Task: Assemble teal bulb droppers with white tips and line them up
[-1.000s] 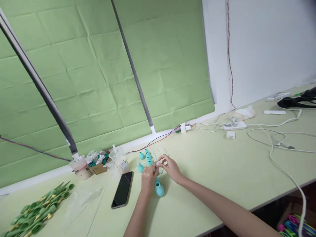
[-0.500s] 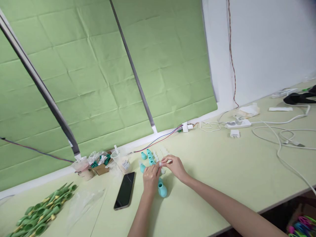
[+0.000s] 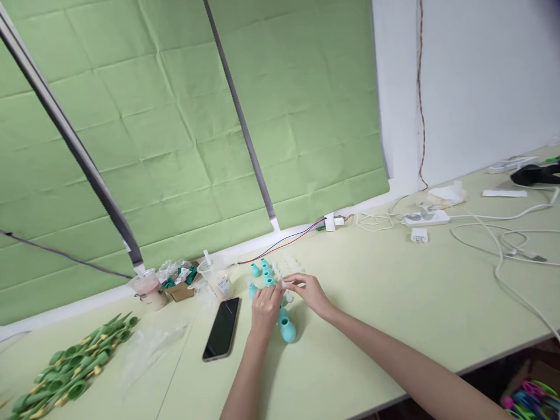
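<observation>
My left hand (image 3: 266,307) and my right hand (image 3: 310,293) meet over the table, fingertips pinched together on a small white piece (image 3: 284,284). Its exact kind is too small to make out. Just beneath and around my hands stand several turquoise bulb-shaped pieces with open necks. The nearest turquoise bulb (image 3: 288,331) sits in front, beside my left wrist. Another turquoise bulb (image 3: 252,290), with a clear-white top, stands left of my left hand. Beyond my fingers lie several small white pieces (image 3: 292,265) in rows. My left hand partly hides some of the bulbs.
Left of my hands lies a black phone (image 3: 221,329). Behind it are a plastic drink cup (image 3: 217,281), a small cardboard box (image 3: 180,290) and another cup (image 3: 150,291). Green plastic stems (image 3: 74,370) spread at the left. A power strip (image 3: 426,218) and white cables lie right.
The view has tilted slightly, so the scene sits a little differently in the frame. Both hands stay together on the small white piece, with only slight finger movement.
</observation>
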### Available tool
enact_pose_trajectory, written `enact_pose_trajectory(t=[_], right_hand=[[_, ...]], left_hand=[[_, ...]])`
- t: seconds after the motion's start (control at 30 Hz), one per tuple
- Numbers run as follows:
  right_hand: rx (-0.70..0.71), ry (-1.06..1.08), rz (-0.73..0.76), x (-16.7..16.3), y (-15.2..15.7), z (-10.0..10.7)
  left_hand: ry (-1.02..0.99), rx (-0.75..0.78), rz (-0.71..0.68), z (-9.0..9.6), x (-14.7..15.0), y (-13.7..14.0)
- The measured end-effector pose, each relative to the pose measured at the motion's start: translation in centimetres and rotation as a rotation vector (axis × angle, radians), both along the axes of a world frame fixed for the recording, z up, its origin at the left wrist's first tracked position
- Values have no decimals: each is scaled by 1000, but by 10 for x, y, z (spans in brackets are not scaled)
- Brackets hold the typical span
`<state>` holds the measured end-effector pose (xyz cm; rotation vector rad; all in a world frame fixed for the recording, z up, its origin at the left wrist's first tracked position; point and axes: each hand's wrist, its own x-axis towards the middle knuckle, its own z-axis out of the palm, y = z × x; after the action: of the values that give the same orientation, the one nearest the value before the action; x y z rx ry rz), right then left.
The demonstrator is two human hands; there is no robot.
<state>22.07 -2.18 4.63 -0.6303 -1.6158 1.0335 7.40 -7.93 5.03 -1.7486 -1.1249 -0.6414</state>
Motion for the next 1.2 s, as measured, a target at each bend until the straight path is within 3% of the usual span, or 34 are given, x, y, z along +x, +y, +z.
enact_pose_trajectory(t=[0.17,0.57,0.9,1.03,1.2], right_hand=[[-65,39,-55,-1,0,-2],[-190,153,36,-1,9,-7],[-279,171,40,6,11,-6],[-54,-83,-131,18,29,6],[432,-866,-253,3,48,27]], left_hand=[[42,-20,32,-2,1,1],[103,-198,75,1,-5,-4],[22,-174,2,1,-5,-4],[-190,-185,40,-1,-14,1],[-540,-150,-51,-1,-34,10]])
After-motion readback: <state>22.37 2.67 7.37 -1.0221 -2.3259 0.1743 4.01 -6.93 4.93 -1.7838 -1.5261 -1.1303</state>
